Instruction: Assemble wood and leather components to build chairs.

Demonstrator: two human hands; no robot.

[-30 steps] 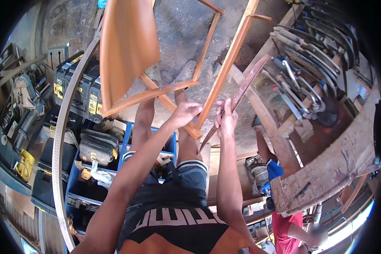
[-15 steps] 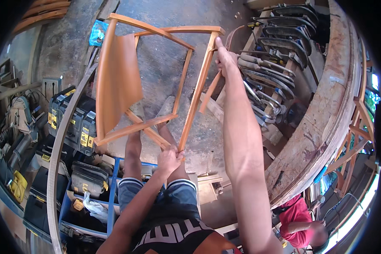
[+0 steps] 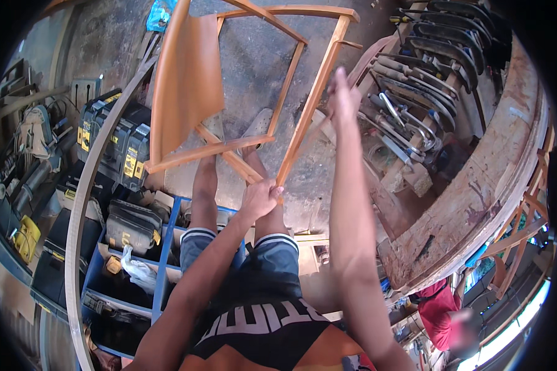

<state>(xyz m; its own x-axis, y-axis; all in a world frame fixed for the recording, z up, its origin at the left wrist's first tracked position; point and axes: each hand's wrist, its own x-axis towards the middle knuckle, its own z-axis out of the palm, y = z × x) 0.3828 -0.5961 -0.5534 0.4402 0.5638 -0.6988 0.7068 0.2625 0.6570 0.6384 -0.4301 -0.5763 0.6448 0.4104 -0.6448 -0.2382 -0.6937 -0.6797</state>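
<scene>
A chair frame of orange-brown wood with a tan leather-like sling stands tilted before me. My left hand is closed around the near end of its bars, where two of them come together. To the right of the long right-hand bar is my right hand, apart from the wood, thumb pointing up. Motion smears its fingers, but they look curled. A reddish-brown flexible strip curves out from this hand; the rest of the strip is hidden or blurred. A short wooden stub sticks out near the bar's upper end.
Several clamps hang on a rack at the right, beside a thick curved wooden workpiece. Tool cases and a blue divided crate lie left, behind a long curved strip. A person in red is at lower right.
My right hand has come off the bar's upper end and moved down and right, the brown strip with it. The frame sits higher in view; my left hand keeps its hold.
</scene>
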